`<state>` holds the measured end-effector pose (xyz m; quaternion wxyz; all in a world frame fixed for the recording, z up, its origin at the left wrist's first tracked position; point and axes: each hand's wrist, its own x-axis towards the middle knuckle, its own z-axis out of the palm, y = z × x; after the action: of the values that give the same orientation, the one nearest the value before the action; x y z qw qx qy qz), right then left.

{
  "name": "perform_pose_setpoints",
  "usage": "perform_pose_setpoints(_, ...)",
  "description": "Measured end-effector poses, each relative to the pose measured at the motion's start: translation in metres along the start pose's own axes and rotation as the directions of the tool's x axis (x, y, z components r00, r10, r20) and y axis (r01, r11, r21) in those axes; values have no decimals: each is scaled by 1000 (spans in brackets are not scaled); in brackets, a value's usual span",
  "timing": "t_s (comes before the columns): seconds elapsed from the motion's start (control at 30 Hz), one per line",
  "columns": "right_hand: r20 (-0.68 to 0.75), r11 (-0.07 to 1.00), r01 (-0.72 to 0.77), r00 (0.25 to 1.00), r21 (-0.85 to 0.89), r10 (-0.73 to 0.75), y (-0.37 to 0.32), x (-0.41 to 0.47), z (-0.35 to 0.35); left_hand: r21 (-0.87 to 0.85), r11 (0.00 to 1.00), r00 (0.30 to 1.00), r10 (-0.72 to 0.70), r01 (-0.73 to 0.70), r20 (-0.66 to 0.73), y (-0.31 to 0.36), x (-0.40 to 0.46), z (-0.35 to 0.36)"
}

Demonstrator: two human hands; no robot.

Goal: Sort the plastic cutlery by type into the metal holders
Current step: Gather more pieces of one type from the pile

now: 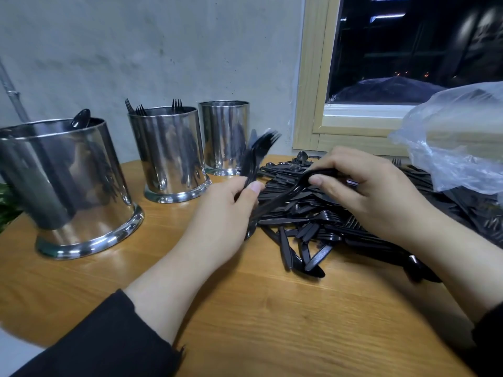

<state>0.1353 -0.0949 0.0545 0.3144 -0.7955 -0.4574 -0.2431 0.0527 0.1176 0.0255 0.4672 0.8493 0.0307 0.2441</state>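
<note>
Heaped black plastic cutlery (313, 213) on round wooden table (245, 308), right of three shiny metal cylinder holders (168, 153). Left hand (228, 210) gripping black forks (258, 153); right hand (364, 186) pinching one black piece (296, 189) above heap.

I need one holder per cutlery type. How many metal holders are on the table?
3: the near-left holder with a spoon showing, the middle holder with forks, and the far holder nearest the window; its contents are hidden.
</note>
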Motion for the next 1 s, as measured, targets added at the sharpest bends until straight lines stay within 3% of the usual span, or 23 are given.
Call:
perform_pose_setpoints(0.17, -85, 971, -127, 986, 201, 146, -10, -1, 7, -177, 980, 969, -44, 88, 242, 8, -8, 2)
perform_pose_setpoints(0.3, -119, 919, -198, 961, 341, 251, -12, 0, 13, -324, 932, 951, -59, 162, 304, 12, -10, 2)
perform_pose_setpoints(0.4, -118, 897, -212, 954, 387, 277, -14, 1, 15, -343, 924, 942, -50, 170, 331, 13, -10, 3)
perform_pose_setpoints(0.73, -171, 887, -255, 925, 385, 340, -21, 3, 18, -255, 957, 925, -33, 138, 378, 13, -12, 5)
perform_pose_setpoints(0.83, -188, 857, -289, 899, 426, 396, -20, 3, 16, -338, 921, 923, -54, 193, 382, 14, -12, 3)
perform_pose_setpoints(1.0, -149, 850, -422, 863, 315, 483, -4, 3, 13, -426, 871, 937, -101, 246, 334, 16, -11, 1)
